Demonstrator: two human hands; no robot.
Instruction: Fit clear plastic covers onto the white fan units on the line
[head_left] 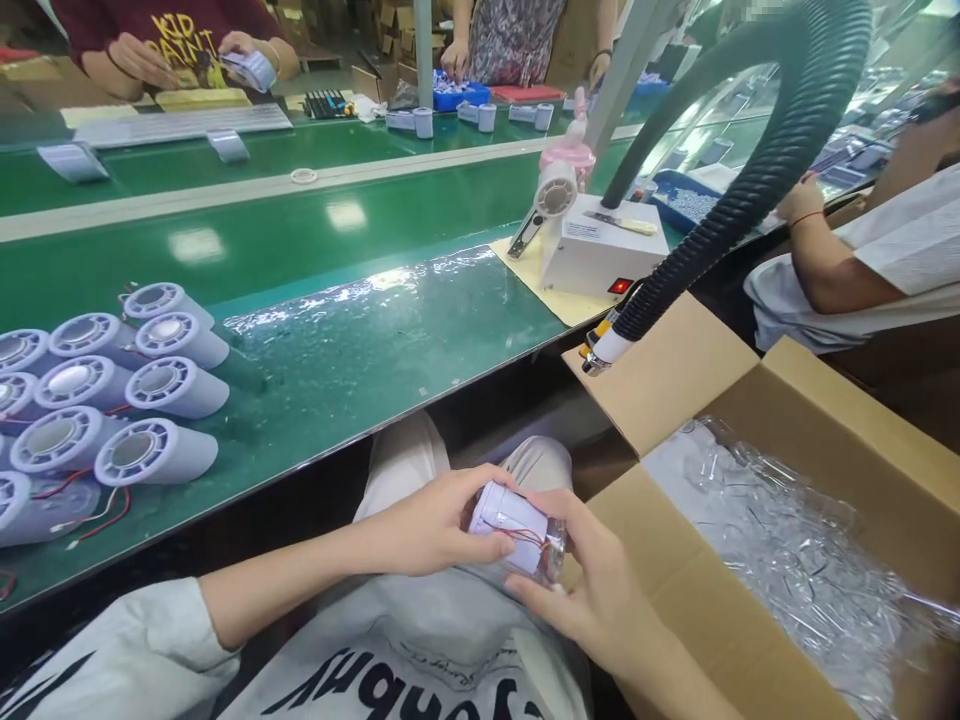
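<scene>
Above my lap I hold a lavender cylindrical housing (501, 512) with thin red and dark wires along its side. My left hand (446, 520) is closed around its left end, thumb along the near side. My right hand (589, 560) grips a clear plastic cover (556, 548) at the housing's right end. The two parts touch; how far the cover goes over the housing is hard to make out. On the left of the bench stand several similar lavender housings (176, 387) with round slotted ends and loose red and white wires.
To my right is an open cardboard box (679, 560) holding many clear plastic pieces (795, 530). A white machine (600, 245) with a black corrugated hose (720, 210) stands on the green bench (337, 350). Across the belt, co-workers handle parts; another person sits at right.
</scene>
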